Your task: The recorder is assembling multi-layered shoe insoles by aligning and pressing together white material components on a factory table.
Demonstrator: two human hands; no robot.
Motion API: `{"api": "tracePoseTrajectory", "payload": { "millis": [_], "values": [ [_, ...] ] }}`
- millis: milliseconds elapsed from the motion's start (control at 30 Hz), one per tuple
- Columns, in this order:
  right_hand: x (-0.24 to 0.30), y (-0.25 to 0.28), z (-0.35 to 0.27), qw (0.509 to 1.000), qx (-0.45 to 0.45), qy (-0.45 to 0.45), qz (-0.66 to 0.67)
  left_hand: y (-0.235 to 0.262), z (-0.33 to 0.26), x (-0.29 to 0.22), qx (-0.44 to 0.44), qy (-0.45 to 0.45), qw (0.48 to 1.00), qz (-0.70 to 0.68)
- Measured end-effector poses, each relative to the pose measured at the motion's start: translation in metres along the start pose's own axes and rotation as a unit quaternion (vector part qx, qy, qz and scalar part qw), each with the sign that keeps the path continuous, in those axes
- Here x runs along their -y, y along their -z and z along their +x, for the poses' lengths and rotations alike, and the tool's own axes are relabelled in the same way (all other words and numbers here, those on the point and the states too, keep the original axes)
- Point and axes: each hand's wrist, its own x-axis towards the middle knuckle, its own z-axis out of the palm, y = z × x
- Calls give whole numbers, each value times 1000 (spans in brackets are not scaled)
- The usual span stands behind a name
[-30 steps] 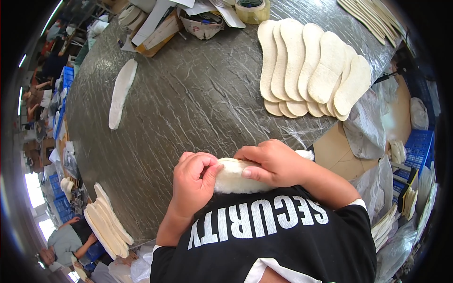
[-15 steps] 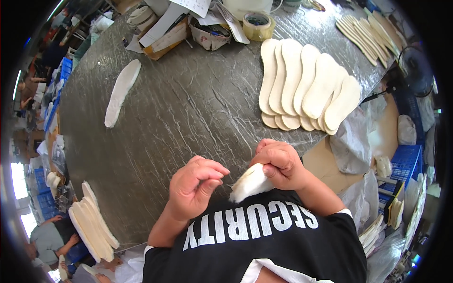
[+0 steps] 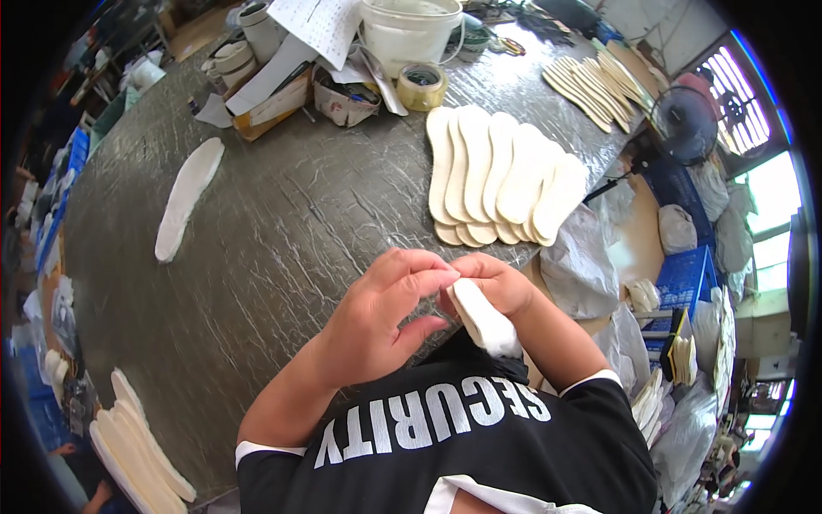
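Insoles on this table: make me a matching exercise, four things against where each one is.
Things:
1. held insole
2. single insole
3. fanned insoles
4. tape roll

Places:
A. lying alone at the table's left
B. beside the white bucket at the far edge
C. between the left hand and right hand
D. overlapping in a row at the table's right

Pairs: 1-C, 2-A, 3-D, 4-B

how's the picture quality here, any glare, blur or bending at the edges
Head view: daylight blows out the windows at right; sheen streaks the wrinkled grey table covering; fisheye bends the table edge toward a black rim; both hands, left and right, and the white insole look sharp.
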Motion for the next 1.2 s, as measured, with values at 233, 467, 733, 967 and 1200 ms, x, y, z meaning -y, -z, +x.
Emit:
{"api": "tracePoseTrajectory", "payload": {
  "millis": [233,467,733,967,1200],
  "values": [
    [-31,-23,1,935,74,-75,339,-4,-2,15,23,17,995,-93],
    [-67,-26,2,922,131,-60,360,-7,-8,13,77,-27,991,-109],
    [-65,34,-56,964,-1,-109,241,1,-65,56,-156,319,877,-323],
    [3,26,-56,882,-8,-202,-426,-19,-116,53,-256,427,791,-355],
    [10,29,-44,815,13,-199,-544,-1,-64,45,-26,225,956,188]
  ]
}}
